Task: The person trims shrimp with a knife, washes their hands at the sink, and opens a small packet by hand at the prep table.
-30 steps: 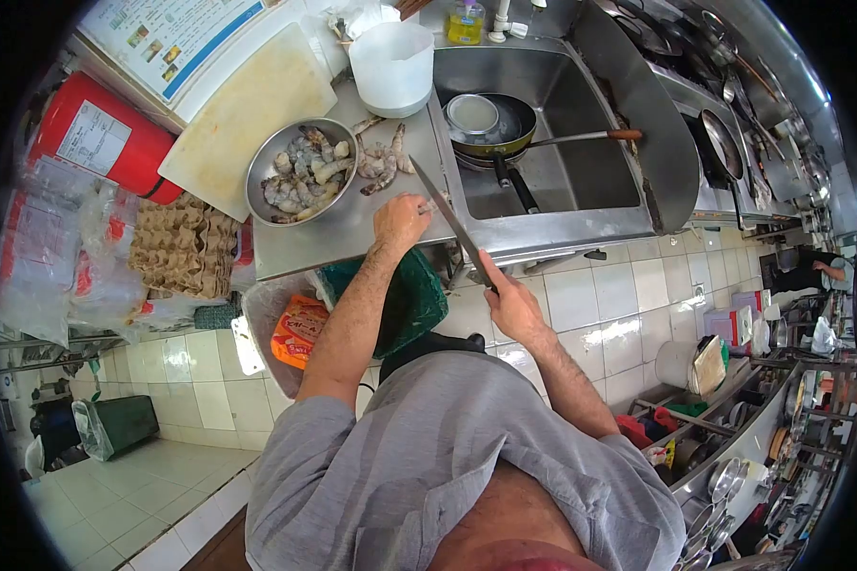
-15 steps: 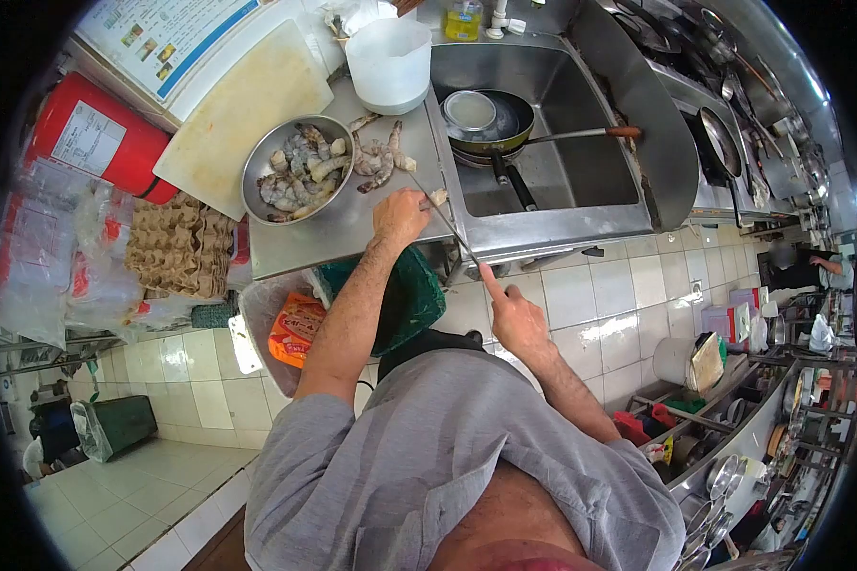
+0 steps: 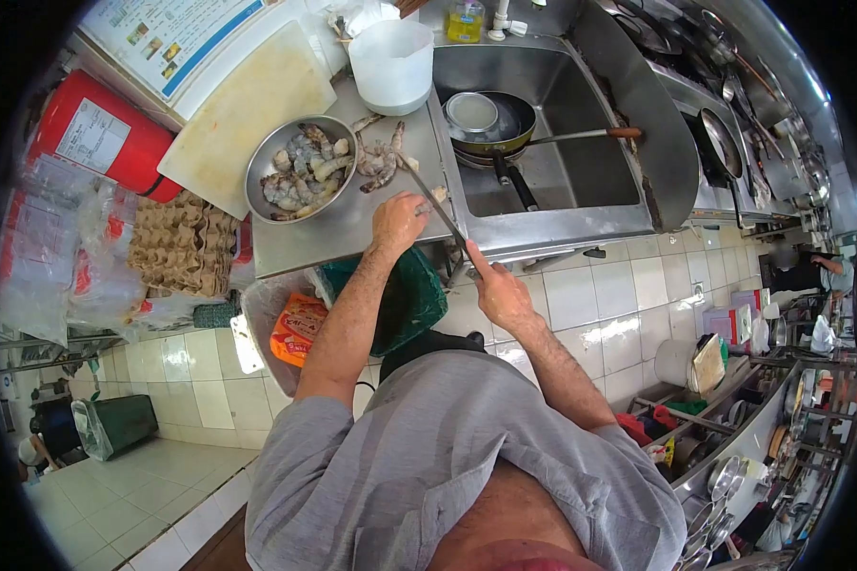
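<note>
My right hand (image 3: 502,292) is closed round the handle of a long knife (image 3: 432,200), whose blade slants up and left over the steel counter (image 3: 300,249). Close to the blade, my left hand (image 3: 399,222) has its fingers bent together at a shrimp piece (image 3: 438,194), partly hidden by the blade; whether the fingers grip it is unclear. Several shrimp (image 3: 381,162) lie beyond the left hand. To their left stands a steel bowl (image 3: 254,181) with many shrimp in it.
A white tub (image 3: 390,67) stands behind the shrimp, beside the sink (image 3: 581,186) with pans. The cutting board (image 3: 248,105) leans behind the bowl. A green bin (image 3: 419,305) is below the counter edge. Another person (image 3: 809,270) is far right.
The knife and my right hand have shifted slightly left and up since half a second ago, and the right index finger has changed its angle. My left hand stays nearly in place.
</note>
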A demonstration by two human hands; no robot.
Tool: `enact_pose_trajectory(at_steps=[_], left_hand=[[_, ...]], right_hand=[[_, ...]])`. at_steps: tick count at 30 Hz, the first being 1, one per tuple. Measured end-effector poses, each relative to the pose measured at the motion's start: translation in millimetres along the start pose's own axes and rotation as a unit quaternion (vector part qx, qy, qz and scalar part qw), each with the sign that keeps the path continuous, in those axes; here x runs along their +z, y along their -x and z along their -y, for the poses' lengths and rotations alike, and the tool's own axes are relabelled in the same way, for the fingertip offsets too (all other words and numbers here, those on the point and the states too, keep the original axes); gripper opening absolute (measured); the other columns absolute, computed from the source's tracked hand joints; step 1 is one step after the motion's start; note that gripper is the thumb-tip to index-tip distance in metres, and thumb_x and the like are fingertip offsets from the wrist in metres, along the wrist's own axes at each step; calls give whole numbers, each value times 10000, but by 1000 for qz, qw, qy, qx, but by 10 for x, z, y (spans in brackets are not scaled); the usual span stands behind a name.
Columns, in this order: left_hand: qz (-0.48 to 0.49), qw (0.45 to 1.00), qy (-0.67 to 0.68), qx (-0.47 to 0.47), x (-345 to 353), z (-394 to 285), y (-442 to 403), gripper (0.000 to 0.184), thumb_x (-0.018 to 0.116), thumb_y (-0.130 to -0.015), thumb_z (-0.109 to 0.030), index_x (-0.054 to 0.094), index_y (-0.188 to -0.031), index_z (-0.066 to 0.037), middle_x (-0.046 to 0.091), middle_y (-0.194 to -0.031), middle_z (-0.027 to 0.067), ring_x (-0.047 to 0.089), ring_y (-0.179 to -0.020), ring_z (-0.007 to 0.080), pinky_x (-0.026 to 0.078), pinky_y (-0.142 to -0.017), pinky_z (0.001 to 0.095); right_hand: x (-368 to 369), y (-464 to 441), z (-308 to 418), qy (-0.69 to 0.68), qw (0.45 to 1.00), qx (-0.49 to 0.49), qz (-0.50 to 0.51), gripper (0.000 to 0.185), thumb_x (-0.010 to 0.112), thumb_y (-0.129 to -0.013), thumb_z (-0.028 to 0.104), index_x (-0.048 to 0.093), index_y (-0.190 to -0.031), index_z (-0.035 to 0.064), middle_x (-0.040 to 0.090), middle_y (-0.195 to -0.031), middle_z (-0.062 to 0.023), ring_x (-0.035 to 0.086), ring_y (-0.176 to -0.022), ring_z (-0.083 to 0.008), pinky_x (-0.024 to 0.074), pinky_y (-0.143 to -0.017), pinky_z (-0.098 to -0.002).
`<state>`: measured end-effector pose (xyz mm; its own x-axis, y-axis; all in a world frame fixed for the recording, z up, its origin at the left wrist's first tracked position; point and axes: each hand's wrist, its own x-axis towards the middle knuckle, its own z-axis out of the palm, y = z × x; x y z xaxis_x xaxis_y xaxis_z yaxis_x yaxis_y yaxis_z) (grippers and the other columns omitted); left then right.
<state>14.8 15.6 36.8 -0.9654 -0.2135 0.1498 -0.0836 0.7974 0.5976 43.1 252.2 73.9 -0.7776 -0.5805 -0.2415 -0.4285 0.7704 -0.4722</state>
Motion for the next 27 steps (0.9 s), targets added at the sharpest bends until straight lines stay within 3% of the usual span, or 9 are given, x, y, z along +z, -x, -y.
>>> enact_pose_trajectory(at_steps=[5, 13, 19, 27], left_hand=[[1, 999, 28, -26, 8, 23, 4, 279, 723, -750, -176, 637, -976, -35, 655, -982, 135, 623, -936, 340, 492, -794, 422], [-3, 1000, 21, -23, 33, 17, -17, 266, 723, -745, -190, 643, -951, -42, 658, -975, 125, 623, -929, 329, 494, -796, 430], [15, 998, 18, -52, 60, 8, -53, 255, 723, -745, -193, 643, -933, -42, 659, -969, 128, 625, -921, 329, 492, -798, 430], [-7, 999, 29, -22, 116, 42, -22, 248, 730, -727, -174, 637, -915, -42, 647, -926, 127, 614, -917, 335, 487, -776, 440]], right_hand=[[20, 38, -109, -96, 994, -25, -37, 717, 559, -879, 83, 221, -1481, 273, 602, -1005, -237, 608, -904, -413, 492, -817, -489], [-81, 302, -52, 28, 1000, 1, -8, 716, 551, -876, 80, 224, -1484, 271, 588, -984, -207, 622, -820, -382, 523, -729, -466], [-119, 446, -78, 56, 998, 2, 5, 710, 543, -880, 83, 218, -1489, 251, 566, -896, -185, 614, -740, -362, 525, -708, -467], [-32, 316, -40, 50, 999, 8, 10, 711, 536, -883, 85, 208, -1488, 260, 579, -928, -202, 620, -771, -381, 518, -708, -481]])
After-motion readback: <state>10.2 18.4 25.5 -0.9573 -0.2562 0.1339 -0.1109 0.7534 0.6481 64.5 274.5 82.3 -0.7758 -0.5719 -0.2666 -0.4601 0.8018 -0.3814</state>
